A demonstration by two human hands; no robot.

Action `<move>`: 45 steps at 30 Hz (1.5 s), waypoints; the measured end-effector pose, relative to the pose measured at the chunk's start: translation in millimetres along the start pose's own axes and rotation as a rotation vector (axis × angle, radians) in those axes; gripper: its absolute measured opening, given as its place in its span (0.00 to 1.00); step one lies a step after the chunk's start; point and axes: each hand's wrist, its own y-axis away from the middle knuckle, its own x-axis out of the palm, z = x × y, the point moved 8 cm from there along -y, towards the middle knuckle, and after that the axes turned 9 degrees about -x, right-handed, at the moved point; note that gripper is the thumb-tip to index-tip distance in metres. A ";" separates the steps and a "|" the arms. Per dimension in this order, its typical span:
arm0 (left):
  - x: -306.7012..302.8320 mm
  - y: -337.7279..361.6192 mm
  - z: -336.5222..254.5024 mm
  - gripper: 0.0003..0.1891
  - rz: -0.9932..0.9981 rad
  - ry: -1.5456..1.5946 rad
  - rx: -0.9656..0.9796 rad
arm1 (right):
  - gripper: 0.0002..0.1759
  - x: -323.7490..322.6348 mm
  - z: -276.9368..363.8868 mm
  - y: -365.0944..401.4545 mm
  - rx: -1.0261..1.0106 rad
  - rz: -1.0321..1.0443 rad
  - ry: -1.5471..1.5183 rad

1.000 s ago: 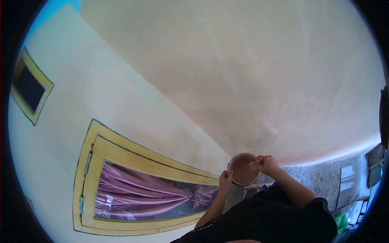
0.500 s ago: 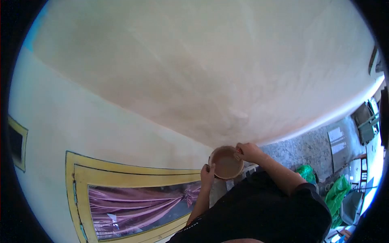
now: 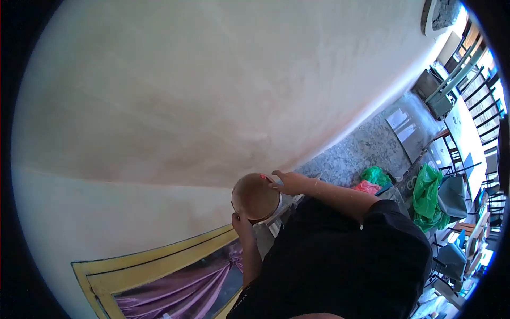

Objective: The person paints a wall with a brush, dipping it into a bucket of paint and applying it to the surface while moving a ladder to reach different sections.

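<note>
A round, pale bucket (image 3: pixel 256 196) with a brownish inside is held up in front of my body, close to the wall. My left hand (image 3: pixel 243 227) grips its near left rim, thumb over the edge. On the opposite rim is my right hand (image 3: pixel 289 182), thumb and fingers around the edge. A small red spot shows on the rim beside the right fingertips; what it is I cannot make out. How full the bucket is cannot be seen clearly.
A large plastered wall (image 3: pixel 212 95) with brownish damp-looking patches fills the upper view. Below left is a yellow window frame (image 3: pixel 159 250) with a purple curtain (image 3: pixel 180 292). Green plastic bags (image 3: pixel 426 196), a red bag (image 3: pixel 367 186) and a long white table (image 3: pixel 467 138) stand on the right.
My view has turned, showing more of the floor and room on the right. The bucket appears further left and tilted differently, and my right fingers have spread somewhat at its rim.
</note>
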 end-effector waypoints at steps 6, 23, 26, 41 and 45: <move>5.8 -6.5 14.2 0.21 -0.041 -0.219 0.090 | 0.32 37.9 -29.6 -5.3 0.013 0.041 -0.196; -145.3 39.9 98.7 0.16 -0.492 -0.407 0.055 | 0.19 -61.8 -86.6 4.5 0.172 -0.309 -0.300; -155.1 60.2 129.2 0.16 -0.555 -0.502 0.026 | 0.19 -68.7 -82.0 5.3 0.162 -0.322 -0.308; -144.7 72.2 132.2 0.16 -0.601 -0.502 -0.073 | 0.20 -32.4 -64.7 14.3 0.213 -0.212 -0.321; -146.4 74.3 132.6 0.16 -0.633 -0.512 0.036 | 0.21 -28.2 -70.2 20.5 0.187 -0.205 -0.325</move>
